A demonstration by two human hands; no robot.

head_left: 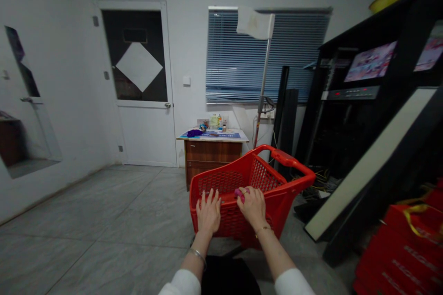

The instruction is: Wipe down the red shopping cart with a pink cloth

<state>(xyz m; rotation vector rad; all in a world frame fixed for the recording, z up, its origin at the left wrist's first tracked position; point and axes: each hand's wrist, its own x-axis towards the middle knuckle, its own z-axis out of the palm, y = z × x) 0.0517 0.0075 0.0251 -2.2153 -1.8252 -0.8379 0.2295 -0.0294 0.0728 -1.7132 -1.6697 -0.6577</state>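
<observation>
A red plastic shopping cart (282,200) with mesh sides stands right in front of me, its handle toward the right. My left hand (209,215) is at the near side of the basket, fingers stretched and spread, with nothing visible in it. Whether it rests on the rim or hovers just over it, I cannot tell. My right hand (254,205) is closed around a crumpled pink cloth (239,194) at the same near rim. Most of the cloth is hidden by the fingers.
Behind the cart is a small wooden desk (207,152) with bottles and a purple cloth (194,133). A pole with a white flag (254,23) stands beside it. At right are a black rack (391,55), a leaning pale panel (370,166) and red bags (401,249). A white door (147,133) is at left.
</observation>
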